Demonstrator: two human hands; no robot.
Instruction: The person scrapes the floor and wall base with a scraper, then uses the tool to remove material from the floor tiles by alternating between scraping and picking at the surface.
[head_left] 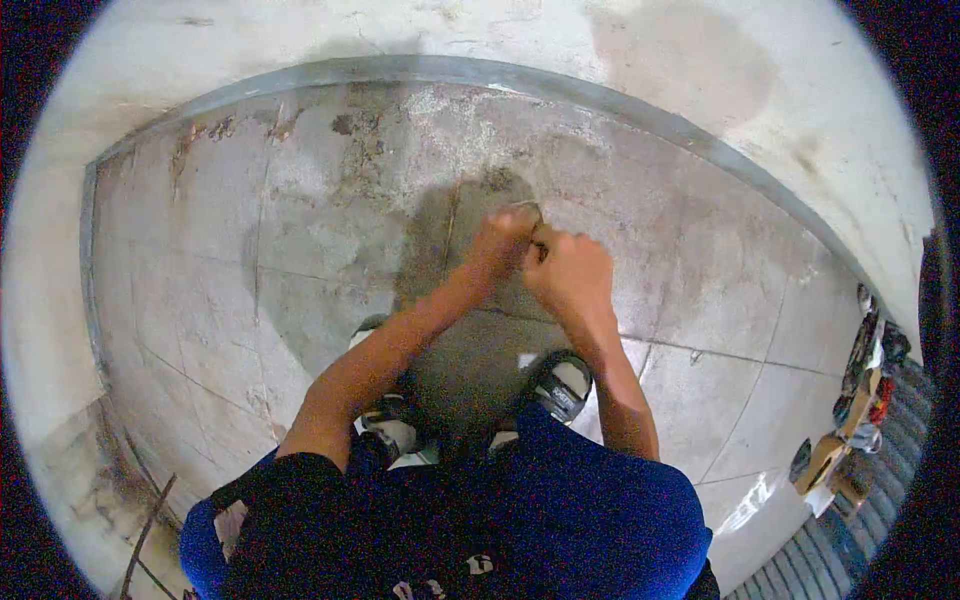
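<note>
My left hand [503, 236] is closed, held out in front of my body above the tiled floor. Close against it on the right, my right hand [572, 268] is also closed, its fingers curled in towards the left one. A small thin edge shows at the top between the two hands, but I cannot make out what it is. Below them, a sandal [562, 388] with a dark strap is on my foot.
A grey skirting strip [420, 69] runs along the foot of the pale wall [500, 28]. Cardboard pieces [822, 460] and assorted clutter lie at the right beside a ribbed grey surface [850, 545]. A thin dark stick [148, 535] leans at the lower left. The floor [330, 200] is stained.
</note>
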